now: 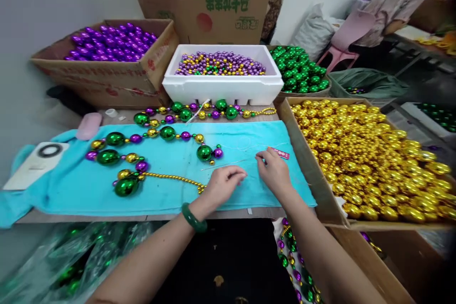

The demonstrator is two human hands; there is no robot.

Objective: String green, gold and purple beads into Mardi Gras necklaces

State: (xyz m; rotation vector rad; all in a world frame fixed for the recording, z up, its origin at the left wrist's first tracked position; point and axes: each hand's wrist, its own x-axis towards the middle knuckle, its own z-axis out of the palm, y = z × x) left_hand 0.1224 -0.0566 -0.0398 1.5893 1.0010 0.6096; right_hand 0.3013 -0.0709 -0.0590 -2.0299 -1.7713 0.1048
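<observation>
My left hand (225, 183), with a green bangle (194, 218) at its wrist, hovers over a turquoise towel (81, 194), thumb and fingers pinched together. Opposite it, my right hand (273, 170) is also closed in a pinch. Whatever is between the fingers of either hand is too small to make out. A thin needle (221, 165) points toward my right hand. Fine clear thread (245, 142) loops on the towel near a string of green, purple and gold beads (167, 133). A gold bead chain (174, 177) runs to my left hand. Beside my right fingers lies a red packet (280, 153).
Behind the towel stand a carton of purple beads (156, 57), a white foam box (223, 88) of small mixed beads and green beads (299, 69). A carton of gold beads (313, 175) borders the right. Another bead strand (185, 114) lies behind. A person (399, 4) works at back right.
</observation>
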